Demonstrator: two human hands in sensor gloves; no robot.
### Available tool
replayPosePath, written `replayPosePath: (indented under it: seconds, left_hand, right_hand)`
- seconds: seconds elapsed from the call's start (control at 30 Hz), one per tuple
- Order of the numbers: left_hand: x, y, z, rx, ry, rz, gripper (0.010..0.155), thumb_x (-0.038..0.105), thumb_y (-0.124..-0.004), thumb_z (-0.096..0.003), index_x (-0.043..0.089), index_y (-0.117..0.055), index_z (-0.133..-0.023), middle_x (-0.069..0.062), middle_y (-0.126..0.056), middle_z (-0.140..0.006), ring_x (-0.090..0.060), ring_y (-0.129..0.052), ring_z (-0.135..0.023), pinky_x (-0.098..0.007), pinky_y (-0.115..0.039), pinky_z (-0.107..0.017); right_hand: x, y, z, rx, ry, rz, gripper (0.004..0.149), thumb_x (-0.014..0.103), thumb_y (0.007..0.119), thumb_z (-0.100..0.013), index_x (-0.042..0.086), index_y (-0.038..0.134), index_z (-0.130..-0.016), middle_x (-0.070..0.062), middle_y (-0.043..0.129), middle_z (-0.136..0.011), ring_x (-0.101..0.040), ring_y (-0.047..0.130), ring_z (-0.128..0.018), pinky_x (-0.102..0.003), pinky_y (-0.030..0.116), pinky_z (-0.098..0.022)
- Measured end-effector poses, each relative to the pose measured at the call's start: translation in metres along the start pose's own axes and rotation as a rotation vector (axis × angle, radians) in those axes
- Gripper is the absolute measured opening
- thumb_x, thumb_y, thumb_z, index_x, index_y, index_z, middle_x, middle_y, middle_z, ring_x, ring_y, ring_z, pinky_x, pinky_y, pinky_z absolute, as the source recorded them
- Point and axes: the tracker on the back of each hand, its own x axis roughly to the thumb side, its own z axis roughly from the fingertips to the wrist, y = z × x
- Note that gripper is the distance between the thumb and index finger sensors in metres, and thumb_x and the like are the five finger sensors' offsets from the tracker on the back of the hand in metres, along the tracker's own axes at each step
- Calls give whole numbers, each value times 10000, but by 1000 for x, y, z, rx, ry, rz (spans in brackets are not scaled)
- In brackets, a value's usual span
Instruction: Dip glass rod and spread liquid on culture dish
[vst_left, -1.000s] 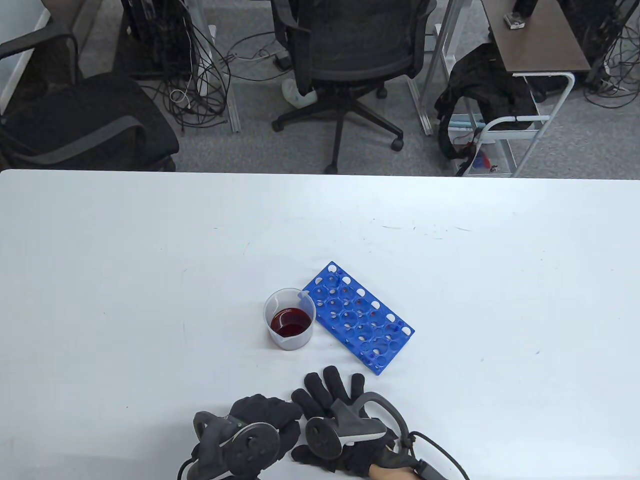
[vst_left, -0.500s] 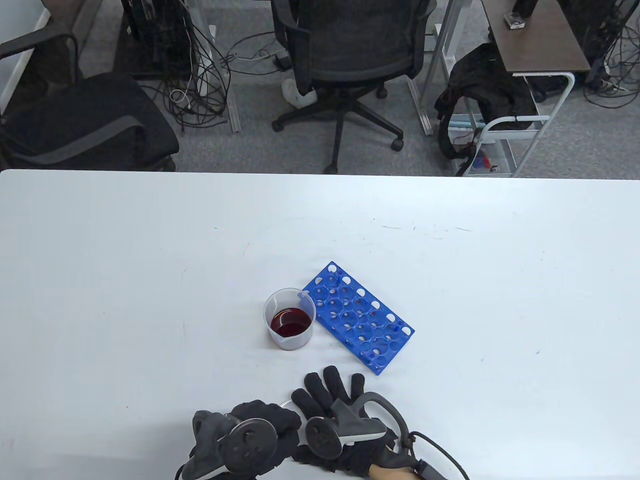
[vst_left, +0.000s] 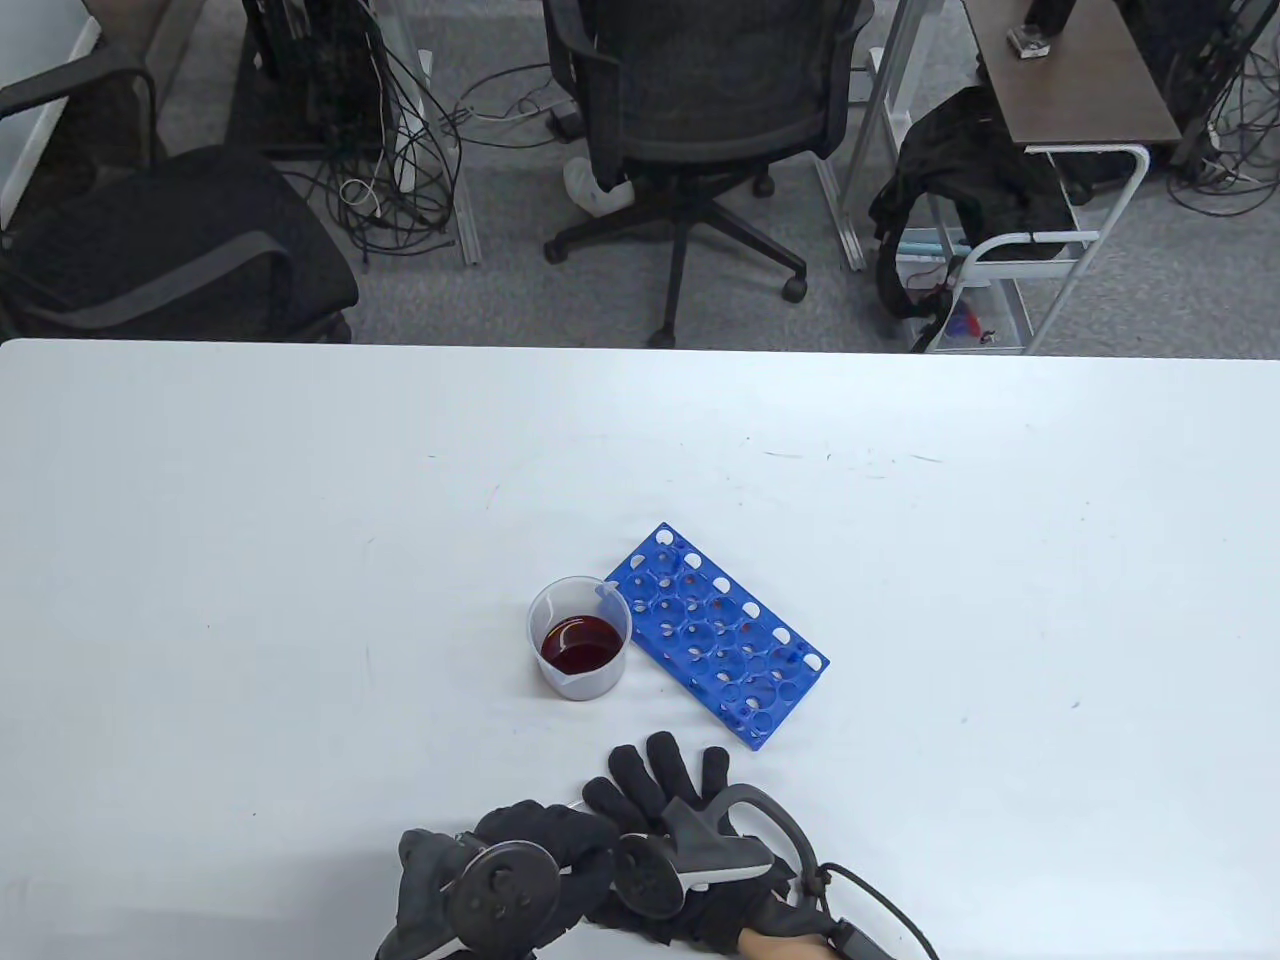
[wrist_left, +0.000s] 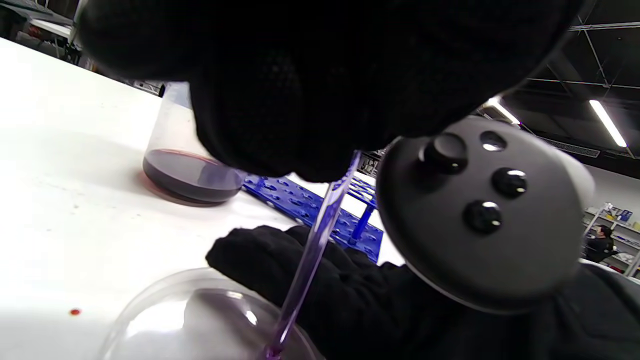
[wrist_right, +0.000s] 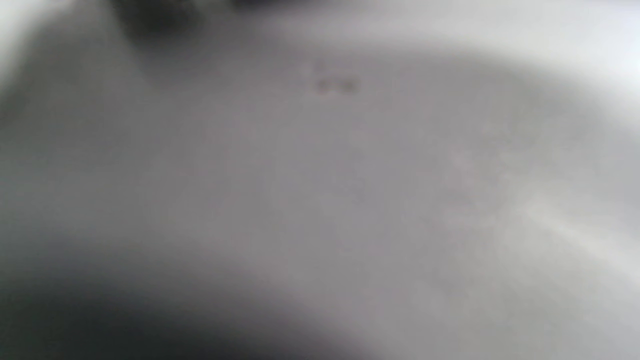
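My left hand (vst_left: 535, 850) grips a clear glass rod (wrist_left: 312, 250) in its curled fingers (wrist_left: 300, 75). The rod slants down, and its tip rests inside a clear culture dish (wrist_left: 165, 320) on the white table. In the table view my left hand hides the dish and the rod. My right hand (vst_left: 665, 790) lies flat on the table with fingers spread, right beside the dish; in the left wrist view it (wrist_left: 350, 295) lies against the dish's far rim. A beaker (vst_left: 580, 640) with dark red liquid stands behind the hands. The right wrist view is a grey blur.
A blue test-tube rack (vst_left: 715, 635) lies flat just right of the beaker, behind my right hand. A small red drop (wrist_left: 75, 311) sits on the table left of the dish. Office chairs and cables stand beyond the table's far edge (vst_left: 640, 345).
My left hand has shifted right, closer to my right hand, and its tracker has turned. My right hand, the beaker and the rack have not moved.
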Motion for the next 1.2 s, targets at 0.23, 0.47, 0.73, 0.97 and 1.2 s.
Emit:
replayPosePath:
  seconds: [0.23,0.47,0.73,0.97,1.2]
  left_hand:
    - [-4,4,-4,24,41,-51,368,465,-960,-413,237,-991,-701,-21,-1086,-624,-253,-1116,-419,-364,-944,-322]
    - [-3,16,-9,4,40,-84,365,466,-959,-415,235,-994,-695,-20,-1081,-624,-263,-1104,-423,-373,-938,-340]
    - [14,92,-20,221,18,-50,360,462,-961,-411,230,-994,-683,-20,-1078,-618,-271,-1096,-424,-382,-935,-350]
    - [12,120,-67,292,73,-94,344,454,-970,-402,241,-996,-671,-19,-1077,-622,-275,-1095,-434,-384,-935,-362]
    - [-1,73,-132,151,153,-218,338,454,-973,-396,254,-996,-668,-15,-1074,-633,-276,-1088,-460,-384,-932,-387]
  right_hand:
    - [0,0,0,0,0,0,983,754,252,-549,72,-275,-1020,-313,-239,-1070,-623,-177,-924,-869,68,-557]
    - [0,0,0,0,0,0,983,754,252,-549,71,-276,-1019,-314,-242,-1068,-624,-180,-922,-870,65,-555]
    - [0,0,0,0,0,0,983,754,252,-549,71,-277,-1019,-314,-241,-1069,-624,-179,-923,-870,67,-555]
    - [0,0,0,0,0,0,983,755,252,-549,72,-275,-1020,-311,-237,-1071,-621,-175,-926,-868,70,-559]
    - [0,0,0,-1,1,-1,983,755,251,-549,73,-277,-1019,-313,-240,-1070,-623,-177,-925,-869,68,-558]
